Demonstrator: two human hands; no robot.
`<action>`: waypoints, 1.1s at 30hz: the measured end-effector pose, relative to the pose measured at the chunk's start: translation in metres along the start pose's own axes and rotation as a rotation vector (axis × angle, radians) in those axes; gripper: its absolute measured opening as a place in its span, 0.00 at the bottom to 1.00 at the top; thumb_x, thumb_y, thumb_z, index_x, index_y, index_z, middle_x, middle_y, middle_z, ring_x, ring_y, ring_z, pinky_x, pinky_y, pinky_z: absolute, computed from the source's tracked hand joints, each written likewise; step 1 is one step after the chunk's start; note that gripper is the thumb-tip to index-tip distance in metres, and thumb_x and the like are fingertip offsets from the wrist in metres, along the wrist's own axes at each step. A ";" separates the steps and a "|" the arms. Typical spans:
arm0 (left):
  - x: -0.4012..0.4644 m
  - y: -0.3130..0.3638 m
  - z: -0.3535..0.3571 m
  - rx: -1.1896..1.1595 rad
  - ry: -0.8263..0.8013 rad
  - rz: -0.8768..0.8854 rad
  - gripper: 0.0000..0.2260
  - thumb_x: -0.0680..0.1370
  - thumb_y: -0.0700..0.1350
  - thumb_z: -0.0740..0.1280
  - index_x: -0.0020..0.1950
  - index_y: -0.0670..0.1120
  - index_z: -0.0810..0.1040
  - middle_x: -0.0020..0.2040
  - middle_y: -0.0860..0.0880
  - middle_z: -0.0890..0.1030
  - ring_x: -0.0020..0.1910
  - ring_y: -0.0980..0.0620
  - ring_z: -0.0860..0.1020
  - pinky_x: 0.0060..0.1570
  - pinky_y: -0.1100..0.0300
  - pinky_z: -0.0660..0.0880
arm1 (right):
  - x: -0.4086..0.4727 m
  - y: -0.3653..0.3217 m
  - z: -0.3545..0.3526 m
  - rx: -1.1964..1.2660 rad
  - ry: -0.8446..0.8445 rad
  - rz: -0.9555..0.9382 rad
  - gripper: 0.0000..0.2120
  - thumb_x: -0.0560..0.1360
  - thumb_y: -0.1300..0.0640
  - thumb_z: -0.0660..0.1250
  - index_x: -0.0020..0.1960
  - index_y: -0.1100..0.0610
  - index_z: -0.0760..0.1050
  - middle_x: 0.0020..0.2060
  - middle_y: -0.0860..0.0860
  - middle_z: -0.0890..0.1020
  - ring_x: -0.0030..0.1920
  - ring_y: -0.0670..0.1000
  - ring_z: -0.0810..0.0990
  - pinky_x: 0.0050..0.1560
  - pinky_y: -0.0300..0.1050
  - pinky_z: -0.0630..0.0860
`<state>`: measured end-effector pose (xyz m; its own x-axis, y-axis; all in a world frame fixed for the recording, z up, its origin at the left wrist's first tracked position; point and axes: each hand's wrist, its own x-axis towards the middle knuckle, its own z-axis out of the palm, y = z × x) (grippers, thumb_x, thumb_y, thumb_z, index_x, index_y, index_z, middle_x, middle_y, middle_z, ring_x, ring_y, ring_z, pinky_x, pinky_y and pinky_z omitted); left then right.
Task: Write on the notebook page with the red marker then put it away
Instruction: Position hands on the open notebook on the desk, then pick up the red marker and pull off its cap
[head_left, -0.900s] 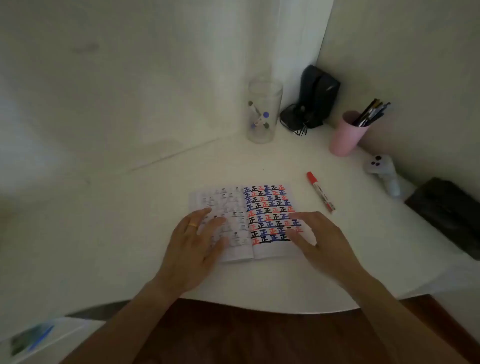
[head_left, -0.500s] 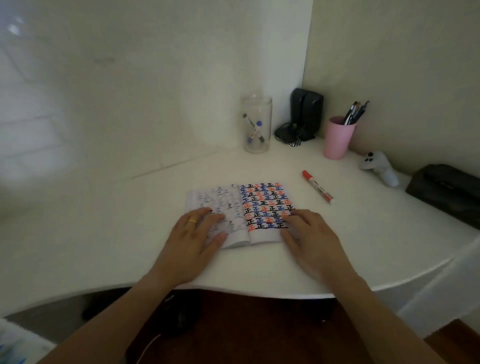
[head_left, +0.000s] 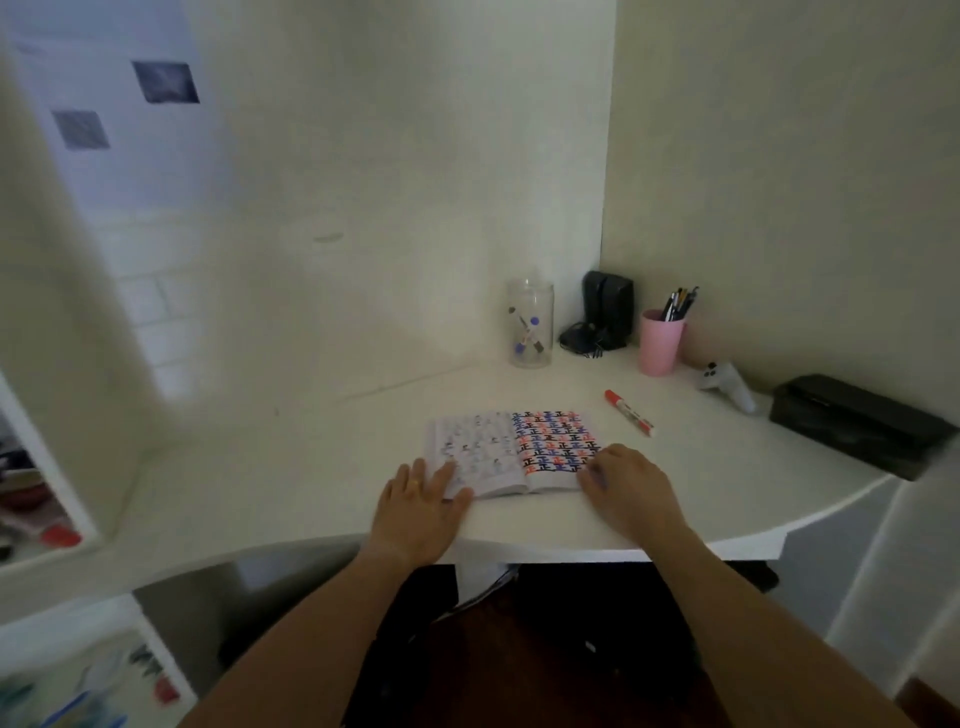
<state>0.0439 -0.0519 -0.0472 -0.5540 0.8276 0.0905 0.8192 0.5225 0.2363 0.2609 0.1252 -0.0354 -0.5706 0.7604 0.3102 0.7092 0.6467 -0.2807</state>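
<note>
An open notebook (head_left: 511, 449) lies on the white desk (head_left: 311, 467); its right page is filled with rows of black, red and blue marks. My left hand (head_left: 418, 506) rests flat on the left page's near corner, fingers apart. My right hand (head_left: 631, 486) lies palm-down on the lower right corner of the right page, fingers slightly curled, holding nothing. The red marker (head_left: 628, 413), capped, lies on the desk beyond and to the right of the notebook, apart from both hands.
A clear jar (head_left: 531, 325) with markers stands at the back, beside a black speaker (head_left: 608, 317) and a pink cup (head_left: 660, 340) of pens. A white controller (head_left: 727, 387) and a black case (head_left: 852, 418) lie at the right. The desk's front edge runs just under my wrists.
The camera has pulled back and tilted up, showing more wall. Both hands have slid toward the near edge of the notebook. The marker has not moved.
</note>
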 end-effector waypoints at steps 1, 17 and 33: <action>-0.001 -0.003 -0.003 0.009 -0.003 0.021 0.32 0.82 0.66 0.47 0.82 0.52 0.59 0.83 0.42 0.58 0.82 0.38 0.55 0.80 0.40 0.53 | 0.000 0.000 0.001 -0.002 0.005 0.004 0.17 0.79 0.45 0.59 0.52 0.53 0.83 0.52 0.51 0.82 0.53 0.53 0.81 0.49 0.46 0.76; 0.063 -0.034 -0.004 -0.008 0.114 0.326 0.37 0.71 0.78 0.53 0.68 0.55 0.74 0.79 0.52 0.68 0.77 0.52 0.66 0.74 0.58 0.62 | 0.102 0.017 0.018 -0.324 -0.004 0.031 0.22 0.82 0.52 0.58 0.76 0.51 0.67 0.78 0.54 0.67 0.72 0.60 0.70 0.67 0.57 0.72; 0.126 -0.059 -0.006 -0.146 0.024 0.517 0.21 0.77 0.72 0.52 0.57 0.58 0.72 0.78 0.51 0.70 0.80 0.57 0.61 0.79 0.56 0.55 | 0.139 -0.020 0.026 -0.200 0.052 -0.059 0.27 0.77 0.66 0.66 0.75 0.52 0.70 0.68 0.57 0.74 0.64 0.57 0.75 0.63 0.49 0.73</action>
<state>-0.0748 0.0201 -0.0439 -0.0888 0.9635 0.2526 0.9578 0.0130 0.2871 0.1568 0.2191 -0.0106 -0.5953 0.7140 0.3685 0.7462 0.6613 -0.0760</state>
